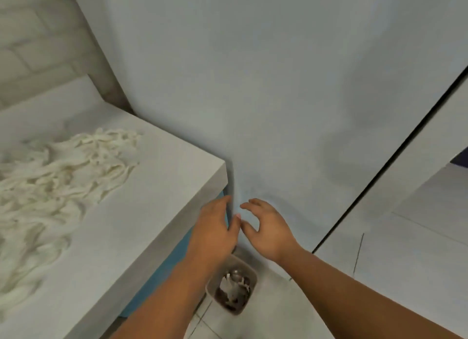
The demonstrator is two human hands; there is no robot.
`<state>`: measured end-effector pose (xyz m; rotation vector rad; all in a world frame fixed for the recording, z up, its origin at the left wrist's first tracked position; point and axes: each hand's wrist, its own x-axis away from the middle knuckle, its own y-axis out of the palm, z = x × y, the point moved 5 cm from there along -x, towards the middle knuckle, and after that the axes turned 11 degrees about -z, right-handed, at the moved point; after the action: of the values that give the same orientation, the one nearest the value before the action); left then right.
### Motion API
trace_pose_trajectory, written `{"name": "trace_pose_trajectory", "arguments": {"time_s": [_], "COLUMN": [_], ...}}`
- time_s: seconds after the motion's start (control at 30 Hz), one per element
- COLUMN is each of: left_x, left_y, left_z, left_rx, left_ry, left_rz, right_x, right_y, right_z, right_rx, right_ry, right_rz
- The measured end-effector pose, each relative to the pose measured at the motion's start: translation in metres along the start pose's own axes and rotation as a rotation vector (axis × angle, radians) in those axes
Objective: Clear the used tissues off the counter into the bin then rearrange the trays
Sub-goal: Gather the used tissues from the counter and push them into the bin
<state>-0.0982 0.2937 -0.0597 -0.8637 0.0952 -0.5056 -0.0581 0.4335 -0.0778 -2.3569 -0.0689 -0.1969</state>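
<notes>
Several crumpled white tissues [231, 286] lie among darker scraps inside a small beige bin [208, 289] on the tiled floor [405, 262], close to the corner of the grey worktop [126, 224]. Above the bin hover the left hand [215, 227] and the right hand [268, 227], nearly touching, each grip slack, fingers loosely curled around nothing. A pale stringy heap [63, 174] sprawls over the worktop, well apart from the hands; a pale blue panel [253, 85] rises behind

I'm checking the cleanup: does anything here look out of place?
Yes. A loose heap of pale stringy strands sprawls across the light grey counter, while the small beige bin on the floor holds white scraps.
</notes>
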Motion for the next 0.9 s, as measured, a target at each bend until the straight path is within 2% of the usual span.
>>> {"name": "trace_pose_trajectory", "arguments": {"time_s": [0.23,0.47,0.67,0.9], "left_x": [0.042,0.100,0.160,0.240], "left_y": [-0.105,-0.184,-0.238,-0.291], "left_z": [0.047,0.043,0.008,-0.060], "left_rx": [0.013,-0.075,-0.115,-0.175], "left_ry": [0.040,0.008,-0.090,-0.231], "left_rz": [0.266,0.453,0.564,0.627], "right_x": [0.004,0.007,0.013,0.014], "right_y": [-0.055,-0.069,-0.035,0.046], "right_z": [-0.109,-0.194,-0.264,-0.335], "right_rx": [0.039,0.127,0.156,0.180], "right_ry": [-0.240,-0.427,-0.564,-0.666], "right_rz": [0.060,0.071,0.013,-0.128]}}
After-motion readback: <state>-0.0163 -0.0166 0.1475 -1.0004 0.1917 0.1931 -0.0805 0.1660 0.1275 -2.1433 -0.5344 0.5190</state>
